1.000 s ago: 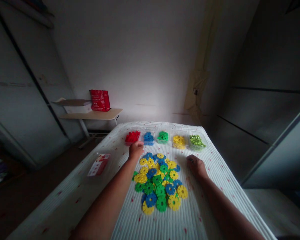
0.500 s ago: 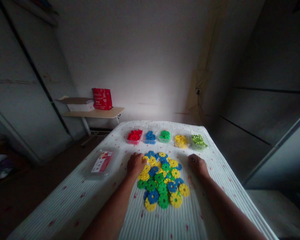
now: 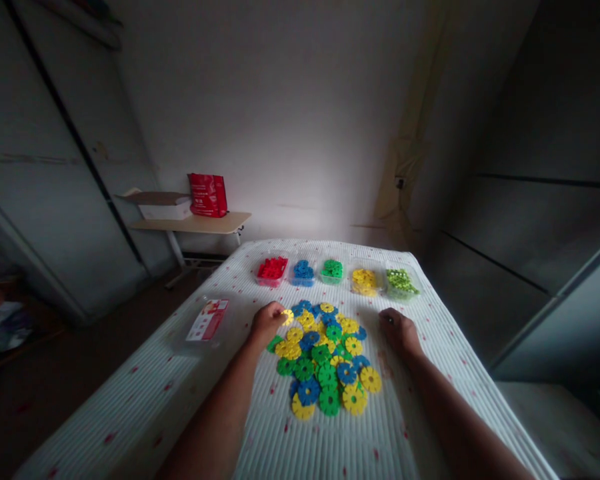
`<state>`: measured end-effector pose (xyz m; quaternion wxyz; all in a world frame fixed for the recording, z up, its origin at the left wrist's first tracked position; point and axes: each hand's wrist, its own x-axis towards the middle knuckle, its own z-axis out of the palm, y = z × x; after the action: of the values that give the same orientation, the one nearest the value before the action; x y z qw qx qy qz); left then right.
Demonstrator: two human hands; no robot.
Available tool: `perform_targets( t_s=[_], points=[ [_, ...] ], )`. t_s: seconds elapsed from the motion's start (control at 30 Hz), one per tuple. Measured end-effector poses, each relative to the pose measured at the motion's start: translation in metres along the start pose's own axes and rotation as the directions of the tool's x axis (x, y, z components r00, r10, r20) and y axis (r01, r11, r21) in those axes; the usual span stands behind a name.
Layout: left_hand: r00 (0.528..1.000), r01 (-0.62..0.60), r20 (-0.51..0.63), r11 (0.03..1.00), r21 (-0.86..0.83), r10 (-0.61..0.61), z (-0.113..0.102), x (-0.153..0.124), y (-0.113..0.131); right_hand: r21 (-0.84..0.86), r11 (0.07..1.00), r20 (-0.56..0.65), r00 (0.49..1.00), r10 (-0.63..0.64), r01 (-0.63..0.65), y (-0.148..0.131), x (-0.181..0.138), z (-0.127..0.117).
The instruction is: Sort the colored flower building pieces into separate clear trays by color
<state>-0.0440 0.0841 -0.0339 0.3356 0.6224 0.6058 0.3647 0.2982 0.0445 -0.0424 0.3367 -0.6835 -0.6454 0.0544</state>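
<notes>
Between my arms lies a loose pile of notched plastic discs [image 3: 325,363] in yellow, green and blue. At its upper left edge, my left hand [image 3: 267,321] pinches a yellow notched disc [image 3: 287,317] between thumb and fingers. My right hand [image 3: 399,328] rests on the cloth to the right of the pile, apart from it, with its fingers curled in; whatever they may hold is hidden. Beyond the pile stand clear tubs of red pieces [image 3: 273,268], blue pieces [image 3: 303,271], green pieces [image 3: 332,269], yellow pieces [image 3: 365,280] and light green pieces [image 3: 401,281].
A clear plastic lid [image 3: 200,327] with a red and white label lies left of my left hand. The table wears a white ribbed cloth [image 3: 130,413]. Behind, a side table [image 3: 215,225] carries a red bag [image 3: 208,195] and a white box [image 3: 165,208].
My left hand has drawn slightly up and left from the pile with a yellow disc in its pinch. A green disc now shows at the pile's left edge. My right hand stays put.
</notes>
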Motion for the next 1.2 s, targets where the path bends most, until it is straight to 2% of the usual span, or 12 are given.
perform_targets(
  t_s=[0.1,0.17,0.27,0.33,0.4,0.6,0.77,1.2],
  points=[
    [0.978,0.012,0.207,0.971,-0.240,0.039,-0.020,-0.006,0.001,0.010,1.000,0.004,1.000,0.001,-0.001,0.001,0.000,0.000],
    [0.922,0.060,0.380,0.940,-0.336,0.077,-0.032,-0.011,0.003,0.014,1.000,0.003,1.000,0.001,-0.001,0.002,0.000,0.001],
    [0.823,0.118,0.563,0.949,-0.293,0.071,-0.040,-0.017,0.005,0.015,1.000,-0.003,1.000,0.001,-0.001,0.003,0.000,0.002],
    [0.774,0.125,0.631,0.967,-0.224,0.046,-0.038,-0.018,0.006,0.014,1.000,0.000,1.000,-0.001,0.001,0.004,0.000,0.002],
    [0.766,0.100,0.643,0.981,-0.164,0.029,-0.034,-0.017,0.006,0.010,1.000,0.000,1.000,-0.001,0.001,0.004,0.000,0.003],
    [0.802,0.042,0.597,0.999,-0.034,-0.013,-0.027,-0.015,0.002,0.017,1.000,-0.009,1.000,-0.019,0.019,0.005,-0.001,0.003],
    [0.835,0.011,0.551,1.000,0.010,-0.015,-0.027,-0.016,-0.001,0.001,1.000,0.002,1.000,-0.005,0.005,0.005,0.000,0.004],
    [0.809,0.004,0.588,1.000,-0.028,0.013,-0.033,-0.015,-0.001,0.018,1.000,-0.004,1.000,0.005,-0.005,-0.001,-0.001,0.000]
  ],
)
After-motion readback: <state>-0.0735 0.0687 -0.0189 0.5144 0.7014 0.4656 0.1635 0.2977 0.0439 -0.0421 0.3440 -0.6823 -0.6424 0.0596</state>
